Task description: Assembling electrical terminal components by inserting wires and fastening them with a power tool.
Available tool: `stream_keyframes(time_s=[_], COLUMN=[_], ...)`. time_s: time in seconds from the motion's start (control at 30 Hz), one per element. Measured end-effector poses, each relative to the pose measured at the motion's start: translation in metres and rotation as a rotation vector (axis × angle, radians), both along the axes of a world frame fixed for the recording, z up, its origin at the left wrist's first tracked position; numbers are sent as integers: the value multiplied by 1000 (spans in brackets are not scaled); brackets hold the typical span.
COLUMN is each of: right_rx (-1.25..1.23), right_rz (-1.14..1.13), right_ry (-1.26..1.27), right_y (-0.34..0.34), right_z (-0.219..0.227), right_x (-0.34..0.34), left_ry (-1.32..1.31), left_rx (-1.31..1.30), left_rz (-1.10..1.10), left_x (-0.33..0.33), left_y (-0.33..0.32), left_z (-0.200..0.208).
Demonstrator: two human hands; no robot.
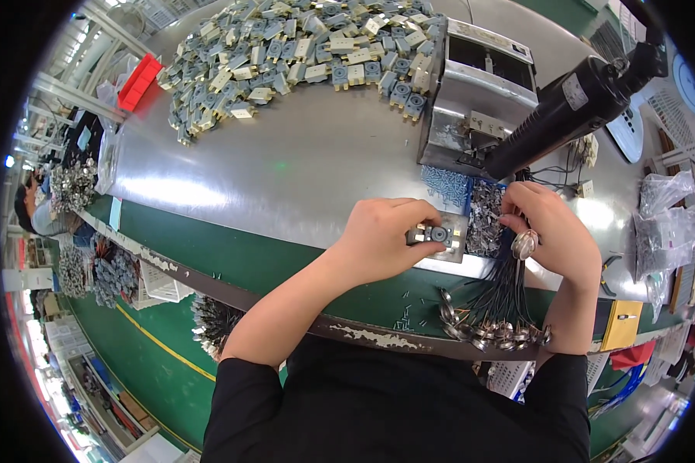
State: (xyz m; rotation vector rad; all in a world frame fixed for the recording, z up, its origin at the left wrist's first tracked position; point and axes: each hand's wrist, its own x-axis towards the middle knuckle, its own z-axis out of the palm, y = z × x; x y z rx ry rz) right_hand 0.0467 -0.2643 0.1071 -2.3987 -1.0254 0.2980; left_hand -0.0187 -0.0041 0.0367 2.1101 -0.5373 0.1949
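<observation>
Connector block (439, 234), small and grey with a dark round centre, lies between the thumb and bent fingers of the left hand (380, 235), which grip it at its sides over a square metal plate (453, 253) near the front of the steel worktable (224, 154). Right hand (554, 228), with thumb and fingers curled together, is poised at the right edge of a heap of small metal pieces (484, 216); whether its fingertips pinch anything cannot be told. Just below that hand shows a round metal part (525, 245), near a bundle of black wires (508, 289) that fans down to a row of similar round ends (502, 336) at the table's front edge. Behind the metal plate are small screws (444, 184); beyond them stands a metal machine (449, 127), with a black cylindrical tool (564, 116) slanting beside it. Toward the back, a broad pile of grey and cream blocks (305, 50) covers the tabletop, and a red bin (140, 82) sits left of the pile.
</observation>
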Motion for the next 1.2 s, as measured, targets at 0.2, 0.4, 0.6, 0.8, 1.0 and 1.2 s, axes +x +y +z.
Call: stream_keyframes(time_s=[0.2,0.4,0.6,0.8,1.0,1.2], right_rx=[37,4,26,17,10,27], right_rz=[-3,-11,-20,-27,-34,-73], right_ry=[2,9,23,33,32,37], right_y=[-1,-1,0,0,2,3], right_z=[-2,0,0,0,3,2], right_x=[-1,-2,0,0,0,-2], left_ry=[138,-686,-874,-848,-778,-777], left_rx=[-646,322,805,891,809,906], left_rz=[-212,-178,-181,-246,-219,-313], left_x=[-9,-48,-39,-40,-39,-34], left_y=[13,3,12,16,14,19], left_z=[27,90,98,105,98,104])
